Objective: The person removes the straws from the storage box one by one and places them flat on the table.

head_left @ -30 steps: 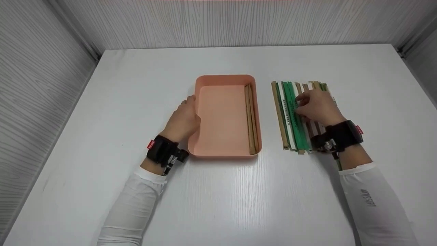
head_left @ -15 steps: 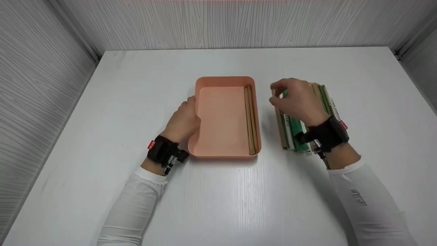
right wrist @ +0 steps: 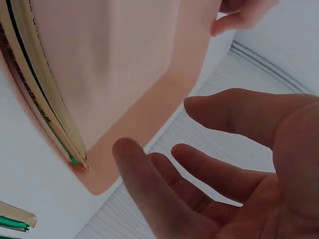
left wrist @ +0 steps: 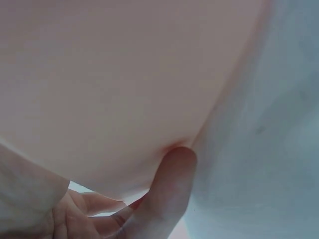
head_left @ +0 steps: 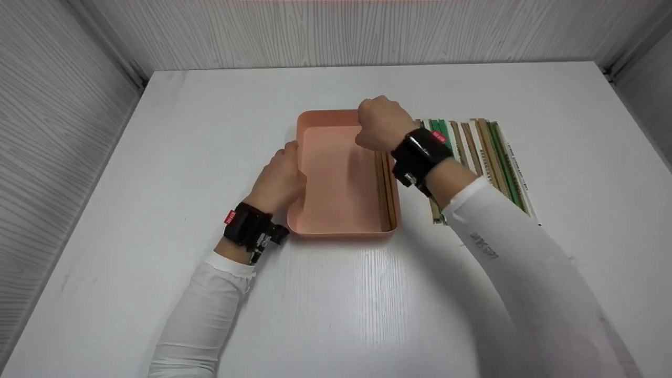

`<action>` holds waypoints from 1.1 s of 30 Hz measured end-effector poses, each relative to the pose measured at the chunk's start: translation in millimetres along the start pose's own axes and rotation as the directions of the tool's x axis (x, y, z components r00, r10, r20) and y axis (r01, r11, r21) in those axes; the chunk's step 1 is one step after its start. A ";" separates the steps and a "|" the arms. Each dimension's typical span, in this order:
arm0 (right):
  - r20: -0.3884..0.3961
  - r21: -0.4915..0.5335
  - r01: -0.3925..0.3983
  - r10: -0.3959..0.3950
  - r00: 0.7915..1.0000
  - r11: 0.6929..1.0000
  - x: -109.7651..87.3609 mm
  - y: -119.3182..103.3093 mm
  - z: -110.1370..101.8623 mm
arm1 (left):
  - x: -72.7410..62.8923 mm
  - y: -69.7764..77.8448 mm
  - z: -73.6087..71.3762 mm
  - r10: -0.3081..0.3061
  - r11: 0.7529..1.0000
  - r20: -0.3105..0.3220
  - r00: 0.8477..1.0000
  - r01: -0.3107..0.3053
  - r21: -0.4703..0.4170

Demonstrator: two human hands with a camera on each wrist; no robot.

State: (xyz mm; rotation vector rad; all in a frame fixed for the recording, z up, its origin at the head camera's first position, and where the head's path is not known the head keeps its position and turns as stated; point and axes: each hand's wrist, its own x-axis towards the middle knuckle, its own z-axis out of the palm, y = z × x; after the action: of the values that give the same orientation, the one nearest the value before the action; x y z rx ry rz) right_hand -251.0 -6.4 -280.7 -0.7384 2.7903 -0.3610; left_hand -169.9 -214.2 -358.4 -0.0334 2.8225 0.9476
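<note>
My left hand (head_left: pixel 278 181) grips the left wall of a shallow salmon-pink tray (head_left: pixel 315 233). Close up in the left wrist view, the thumb (left wrist: pixel 177 174) presses against the tray wall (left wrist: pixel 99 89). Over the tray's far right corner hangs my right hand (head_left: pixel 386 123). Its thumb and fingers stand apart in the right wrist view, with nothing between them. Long, thin tan strips (head_left: pixel 385 205) lie side by side along the tray's right wall, their far ends hidden by the right hand in the head view. The right wrist view shows printed and green edges among these strips (right wrist: pixel 37 74).
Right of the tray, a row of similar long strips (head_left: pixel 493 152) in tan, green and white lies on the white table (head_left: pixel 336 294), partly under the right forearm. Grey wood-grain panels (head_left: pixel 336 34) stand behind the table and at both sides.
My right hand has moved left from the row of strips to the tray's far right corner. My left hand keeps its grip on the tray.
</note>
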 end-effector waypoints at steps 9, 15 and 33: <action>0.035 -0.207 -0.036 0.044 0.998 0.978 22.2 -3.1 28.5 | 0.9 1.3 -0.2 0.007 1.000 -0.003 1.000 -0.007 0.010; 0.074 -0.240 -0.033 0.052 0.996 0.970 29.4 -2.6 41.8 | -0.1 0.7 -0.5 0.039 0.999 -0.022 0.999 -0.039 0.029; 0.106 -0.118 -0.016 0.029 0.994 0.993 38.8 -5.0 55.5 | -0.7 -1.6 2.0 0.031 0.999 -0.022 0.999 -0.031 0.026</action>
State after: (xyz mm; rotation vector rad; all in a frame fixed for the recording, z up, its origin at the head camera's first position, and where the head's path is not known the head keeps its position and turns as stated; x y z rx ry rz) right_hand -265.8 -40.1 -337.7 -0.7278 2.7334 -0.1491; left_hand -168.8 -214.3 -360.9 0.0030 2.8632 0.9232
